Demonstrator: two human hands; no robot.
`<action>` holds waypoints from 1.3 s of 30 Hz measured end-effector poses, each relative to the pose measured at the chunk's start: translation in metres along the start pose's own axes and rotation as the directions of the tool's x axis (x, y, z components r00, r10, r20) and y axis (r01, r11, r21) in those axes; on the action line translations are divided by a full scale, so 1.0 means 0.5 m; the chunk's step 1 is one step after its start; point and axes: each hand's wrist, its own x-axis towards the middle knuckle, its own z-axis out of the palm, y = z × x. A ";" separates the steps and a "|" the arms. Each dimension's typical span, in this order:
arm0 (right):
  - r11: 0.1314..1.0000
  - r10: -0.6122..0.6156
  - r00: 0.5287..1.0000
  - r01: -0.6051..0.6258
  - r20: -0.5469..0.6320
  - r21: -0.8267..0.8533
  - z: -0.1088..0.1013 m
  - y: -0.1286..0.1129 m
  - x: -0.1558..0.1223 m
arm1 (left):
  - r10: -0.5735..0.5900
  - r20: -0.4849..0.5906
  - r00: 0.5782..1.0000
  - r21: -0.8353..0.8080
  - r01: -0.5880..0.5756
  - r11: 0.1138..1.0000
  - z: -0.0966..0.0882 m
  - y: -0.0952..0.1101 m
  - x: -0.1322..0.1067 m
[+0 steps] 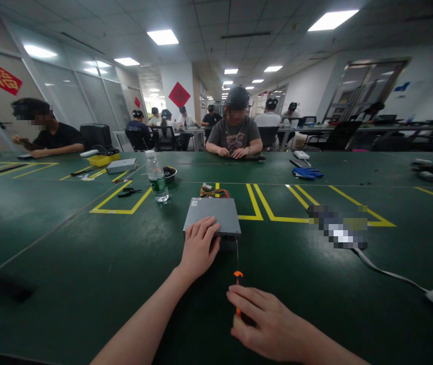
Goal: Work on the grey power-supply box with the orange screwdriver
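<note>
Fingers [242,300] of right hand [267,323] snug around screwdriver [238,275], left hand [198,249] atop box [221,209]

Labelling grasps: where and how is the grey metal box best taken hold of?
Likely by its left and right sides, coming from above: the grey metal box lies flat with its broad top up, cables bunch at its far edge, and the screwdriver in the right hand points at its near edge, by the right corner. The left hand rests on the top's near part.
</note>
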 end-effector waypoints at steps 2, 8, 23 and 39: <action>1.000 0.014 1.000 -0.014 0.002 -0.012 0.000 0.002 -0.002 | 0.004 -0.004 1.000 0.005 -0.004 1.000 0.000 0.000 0.000; 0.999 0.019 0.998 -0.021 -0.067 -0.037 0.000 0.017 -0.012 | 0.007 -0.012 1.000 0.015 -0.007 1.000 -0.002 0.000 0.001; 0.995 -0.071 0.996 0.068 -0.048 -0.070 -0.024 0.032 -0.002 | 0.006 -0.005 1.000 0.010 -0.006 1.000 -0.002 0.001 0.001; 0.993 -0.118 0.993 0.117 -0.024 -0.030 -0.020 0.034 -0.017 | 0.009 0.006 1.000 0.008 -0.009 1.000 -0.001 -0.002 0.000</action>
